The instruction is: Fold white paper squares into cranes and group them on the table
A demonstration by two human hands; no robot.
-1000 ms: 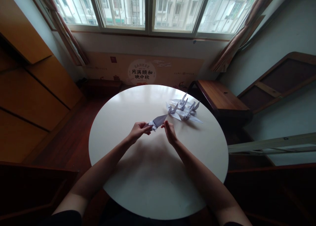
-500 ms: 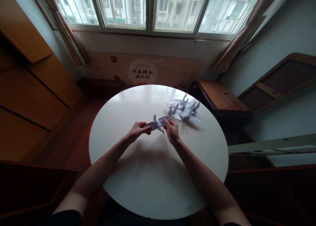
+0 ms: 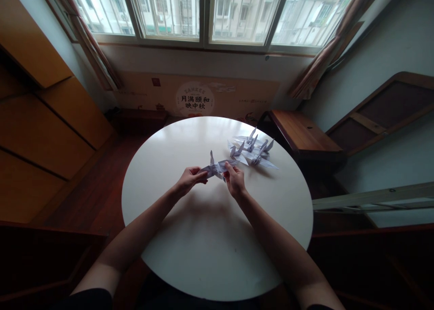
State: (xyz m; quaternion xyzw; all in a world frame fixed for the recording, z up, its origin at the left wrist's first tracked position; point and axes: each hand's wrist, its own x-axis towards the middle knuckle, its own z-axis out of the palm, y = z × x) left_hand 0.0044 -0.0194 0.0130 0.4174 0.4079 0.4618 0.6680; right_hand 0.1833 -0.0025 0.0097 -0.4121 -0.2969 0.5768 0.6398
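A pale paper crane (image 3: pixel 214 168) is held between my two hands above the middle of the white round table (image 3: pixel 217 251). My left hand (image 3: pixel 192 180) pinches its left wing, fingers closed. On the other side, my right hand (image 3: pixel 234 179) grips the right wing between thumb and fingers. One narrow point of the crane sticks up, and another slants down toward my right hand, partly hidden. Just beyond my right hand lies a cluster of several folded paper cranes (image 3: pixel 259 152), their wings overlapping.
A wooden side table (image 3: pixel 301 129) stands beyond the table's right edge. At the back, a printed board (image 3: pixel 247 91) leans below the window (image 3: pixel 244 14). Wooden cabinets (image 3: pixel 44 133) line the left side, and a pale rail (image 3: pixel 369 198) runs at the right.
The crane has tilted in my hands: its upper point now stands taller and its lower point shows less. Both hands keep their hold in nearly the same place.
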